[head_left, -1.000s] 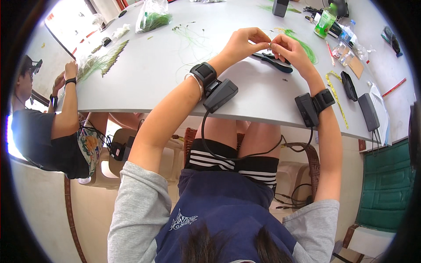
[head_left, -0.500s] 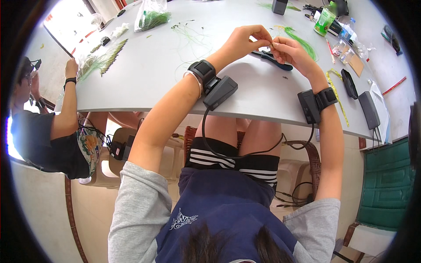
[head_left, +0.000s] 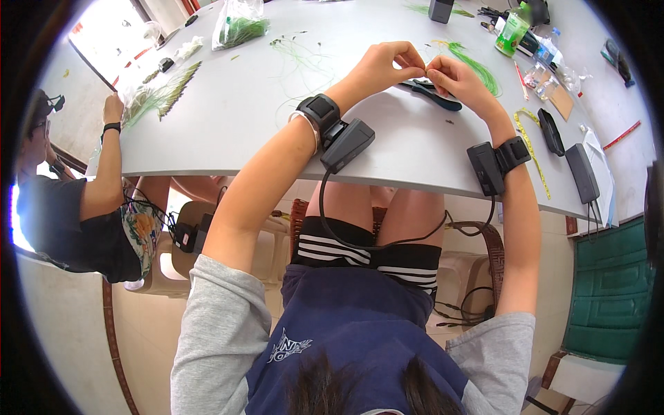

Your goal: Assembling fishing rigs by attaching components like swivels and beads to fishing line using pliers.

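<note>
My left hand (head_left: pixel 389 63) and my right hand (head_left: pixel 453 75) meet fingertip to fingertip above the table, both in a pinch. Whatever lies between the fingertips is too small to make out. Under them on the table rests a pair of pliers (head_left: pixel 443 101) with dark handles, its front end partly covered by my hands. Just beyond my right hand lies a bundle of green thread (head_left: pixel 477 66). Left of my left hand, loose green threads (head_left: pixel 297 59) with small dark bits at their ends are spread out. Each of my wrists wears a black strapped device with a cable.
Farther left are a plastic bag of green strands (head_left: pixel 241 29) and a fanned bundle (head_left: pixel 166 97), with another person (head_left: pixel 90 200) seated there. At right lie a yellow tape measure (head_left: pixel 531 142), a black case (head_left: pixel 551 133), a grey box (head_left: pixel 582 173) and a green bottle (head_left: pixel 510 33).
My fingertips have drawn slightly closer together, and my right fingers have curled a little more. My arms stay almost where they were.
</note>
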